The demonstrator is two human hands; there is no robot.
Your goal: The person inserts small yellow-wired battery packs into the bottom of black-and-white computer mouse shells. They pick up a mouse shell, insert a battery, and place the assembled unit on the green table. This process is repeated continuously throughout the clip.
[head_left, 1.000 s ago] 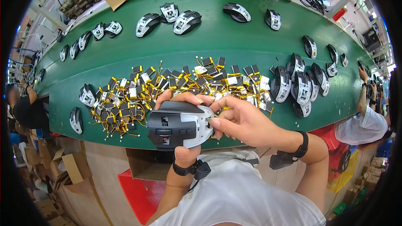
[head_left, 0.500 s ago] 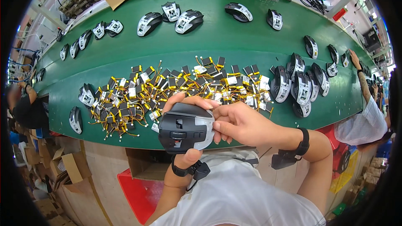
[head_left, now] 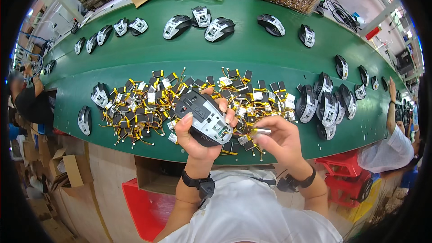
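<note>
My left hand (head_left: 198, 141) is wrapped round a black and silver computer mouse (head_left: 204, 119), its silver upper part with open cutouts facing up. Between the thumb and fingers of my right hand (head_left: 281, 141) is a small flat battery (head_left: 262, 130). Thin wires run from the battery toward the near end of the mouse; whether they are plugged in is too small to tell. Behind both hands spreads a pile of batteries (head_left: 139, 105) with yellow tape and coloured leads.
Several mice (head_left: 326, 105) cluster to the right of the pile; others sit along the far side of the green bench (head_left: 252, 56). Two mice lie at its left. A red bin (head_left: 139, 211) is below the near edge. Another person's arm (head_left: 393, 108) reaches in at far right.
The mouse has turned in my left hand, its silver end now toward my right hand. My right hand has left the mouse's edge and now holds a battery to its right.
</note>
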